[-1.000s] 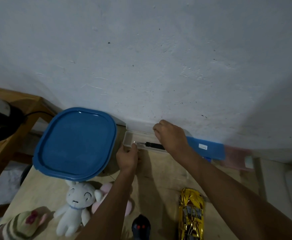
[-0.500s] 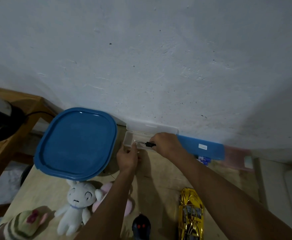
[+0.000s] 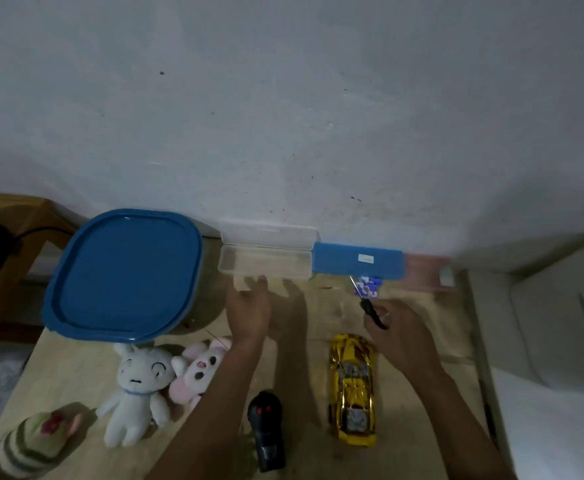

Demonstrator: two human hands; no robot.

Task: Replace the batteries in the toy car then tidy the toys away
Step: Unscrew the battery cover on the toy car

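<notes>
Toy car (image 3: 352, 386): in the head view the yellow car lies on the surface (image 3: 75, 368), right of the middle, its length running toward the wall. It sits between my forearms and neither of my hands touches it.
Right hand (image 3: 399, 332): curled round the black handle of a small screwdriver (image 3: 371, 309), just beyond the car, with the metal tip pointing away from me.
Left hand (image 3: 249, 311): fingers straight and spread, holding nothing, held just in front of the clear case (image 3: 264, 268). It is blurred, so I can say no more about it.
Clear case: its lid leans open against the wall, and the tray looks empty as far as I can tell.
Batteries (image 3: 368, 285): a small blue-and-white pack lies in front of the blue case (image 3: 358, 259), just by the screwdriver tip. It is too small for me to tell whether it has been opened.
Done, by my reckoning: I have the tool in my grip, and that is about all.
Left on the car: I see no battery cover off. Unscrewing, swapping the cells and closing up all seem to lie ahead.
Left of the tidying: the white rabbit (image 3: 138, 386), the pink soft toy (image 3: 198, 370), the striped knitted toy (image 3: 34, 441) and the black remote (image 3: 266, 431) all lie out near me. The blue tub (image 3: 124, 275) at the back left has its lid on.
Stage: early, I judge, with the battery job barely begun and the tidying not started.
</notes>
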